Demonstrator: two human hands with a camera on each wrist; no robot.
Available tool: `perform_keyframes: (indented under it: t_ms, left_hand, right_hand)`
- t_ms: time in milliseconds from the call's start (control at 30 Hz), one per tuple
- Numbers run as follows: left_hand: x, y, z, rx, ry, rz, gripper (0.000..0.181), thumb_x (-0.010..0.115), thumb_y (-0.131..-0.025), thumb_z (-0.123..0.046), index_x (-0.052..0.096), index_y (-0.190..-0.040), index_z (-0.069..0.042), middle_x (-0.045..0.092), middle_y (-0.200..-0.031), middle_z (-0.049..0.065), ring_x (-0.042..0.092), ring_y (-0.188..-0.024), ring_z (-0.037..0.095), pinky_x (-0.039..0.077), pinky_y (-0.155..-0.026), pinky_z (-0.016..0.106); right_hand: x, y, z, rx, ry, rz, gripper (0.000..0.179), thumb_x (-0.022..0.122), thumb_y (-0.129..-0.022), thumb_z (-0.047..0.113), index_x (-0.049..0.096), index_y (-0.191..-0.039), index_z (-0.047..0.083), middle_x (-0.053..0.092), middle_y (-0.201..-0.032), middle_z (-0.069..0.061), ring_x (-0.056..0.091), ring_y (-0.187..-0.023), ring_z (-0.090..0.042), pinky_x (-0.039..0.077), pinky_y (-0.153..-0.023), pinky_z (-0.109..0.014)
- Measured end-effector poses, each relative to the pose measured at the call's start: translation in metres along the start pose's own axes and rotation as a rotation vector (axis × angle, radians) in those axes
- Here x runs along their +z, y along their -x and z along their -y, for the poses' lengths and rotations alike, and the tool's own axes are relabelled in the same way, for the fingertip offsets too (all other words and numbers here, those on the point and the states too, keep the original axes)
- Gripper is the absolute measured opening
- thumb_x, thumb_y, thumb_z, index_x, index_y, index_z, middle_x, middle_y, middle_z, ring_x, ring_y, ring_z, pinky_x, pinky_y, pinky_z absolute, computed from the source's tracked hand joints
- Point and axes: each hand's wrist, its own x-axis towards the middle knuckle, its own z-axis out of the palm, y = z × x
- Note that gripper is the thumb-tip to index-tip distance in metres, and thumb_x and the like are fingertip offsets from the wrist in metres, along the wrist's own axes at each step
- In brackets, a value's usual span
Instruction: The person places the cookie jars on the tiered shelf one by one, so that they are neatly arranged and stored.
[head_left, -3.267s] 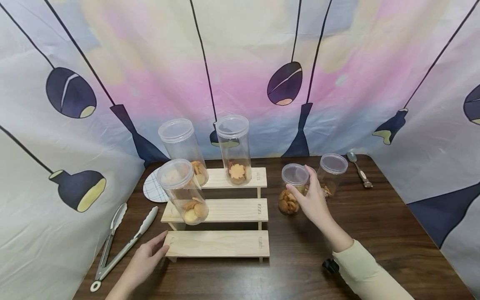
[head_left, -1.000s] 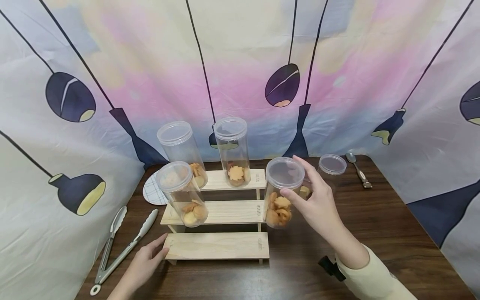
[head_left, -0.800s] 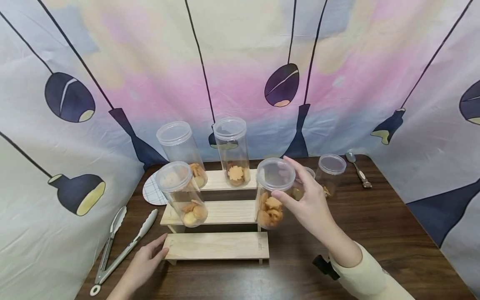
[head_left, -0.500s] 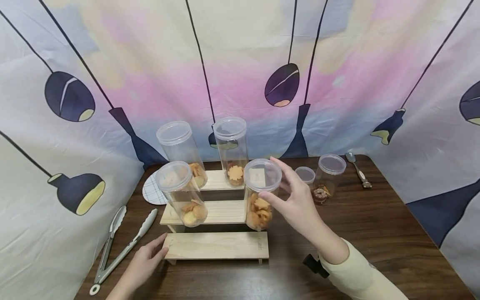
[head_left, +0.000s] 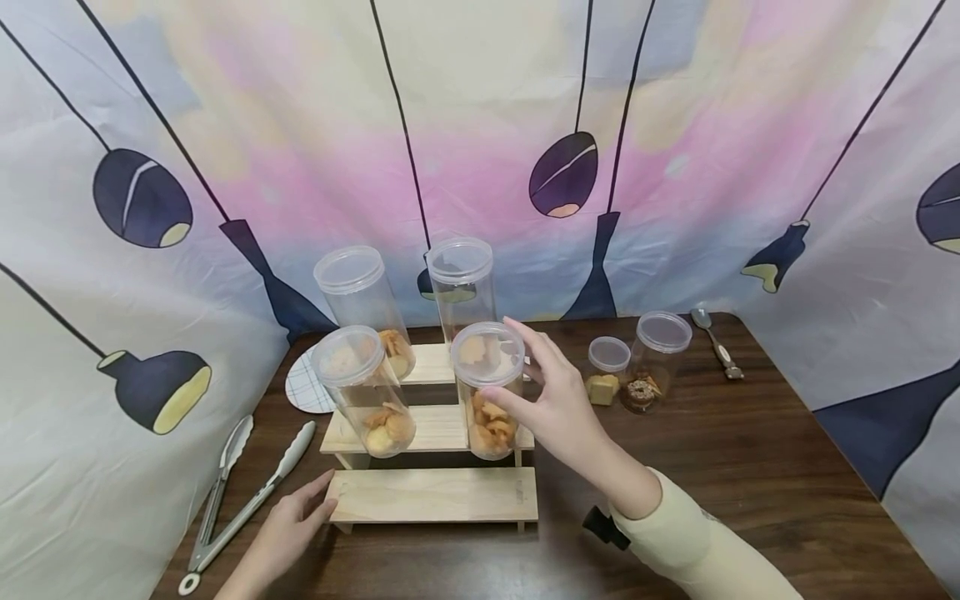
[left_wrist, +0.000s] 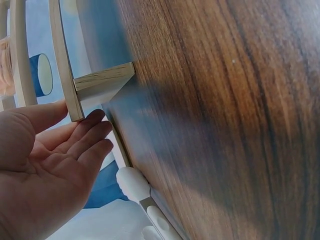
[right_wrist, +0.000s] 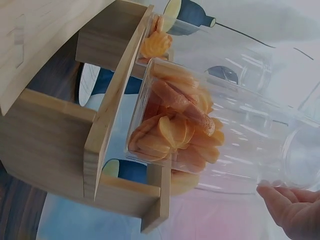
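Note:
My right hand (head_left: 558, 408) grips a clear lidded jar (head_left: 491, 425) of golden cookies near its lid. In the right wrist view, the jar's base is close over the middle step of a three-tier wooden stand (head_left: 435, 496), with fingertips (right_wrist: 280, 200) at the lid end. Another cookie jar (head_left: 386, 429) stands to its left on that step. Two taller jars, one at left (head_left: 360, 308) and one at right (head_left: 461, 258), stand on the top step; the held jar partly hides the right one. My left hand (head_left: 288, 529) pinches the bottom step's left end, thumb and fingers around the board (left_wrist: 64, 55).
Metal tongs (head_left: 247, 508) with pale tips lie left of the stand, near a round checked mat (head_left: 307, 383). At right stand a small jar (head_left: 602, 390) and a taller jar (head_left: 663, 333) holding cookies. A spoon (head_left: 716, 343) lies behind them; a patterned cloth (head_left: 480, 108) hangs beyond the table.
The right hand has lifted the cookie jar from the table at right and carried it left, over the stand's middle step. The small jar is uncovered to view. The left hand stays put.

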Motion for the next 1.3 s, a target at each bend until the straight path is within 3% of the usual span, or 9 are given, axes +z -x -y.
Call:
perform_keyframes:
  t_ms: [167,333,833,1300]
  left_hand:
    - [0.000,0.000,0.001,0.003,0.000,-0.007,0.047,0.058,-0.098,-0.014,0.047,-0.135,0.012,0.052,-0.129,0.030,0.047,-0.121,0.041,0.040,-0.095,0.055]
    - [0.001,0.000,0.000,0.006,0.005,-0.003,0.047,0.057,-0.098,-0.014,0.046,-0.134,0.013,0.051,-0.130,0.030,0.046,-0.122,0.041,0.040,-0.096,0.054]
    - [0.002,0.000,-0.002,0.019,0.000,-0.015,0.046,0.058,-0.097,-0.011,0.047,-0.133,0.015,0.054,-0.128,0.030,0.051,-0.118,0.038,0.043,-0.094,0.051]
    - [0.001,0.001,-0.001,0.044,-0.030,-0.030,0.046,0.059,-0.096,-0.012,0.048,-0.132,0.014,0.055,-0.127,0.029,0.049,-0.119,0.040,0.041,-0.094,0.054]
  right_hand:
    - [0.010,-0.005,-0.023,0.012,-0.024,-0.006,0.074,0.080,-0.082,0.020,0.042,-0.145,0.017,0.051,-0.131,-0.004,0.056,-0.113,-0.029,0.046,-0.094,-0.030]
    - [0.017,-0.008,-0.032,-0.008,0.000,-0.010,0.073,0.078,-0.082,0.029,0.042,-0.145,0.019,0.050,-0.130,0.000,0.056,-0.113,-0.031,0.047,-0.093,-0.031]
    - [0.025,-0.012,-0.039,0.005,0.046,-0.016,0.075,0.076,-0.082,0.037,0.041,-0.146,0.016,0.048,-0.131,0.002,0.054,-0.117,-0.022,0.047,-0.093,-0.031]
    - [0.029,-0.015,-0.041,-0.005,0.090,-0.015,0.078,0.076,-0.081,0.042,0.039,-0.147,0.022,0.043,-0.132,0.002,0.051,-0.119,-0.018,0.047,-0.092,-0.030]
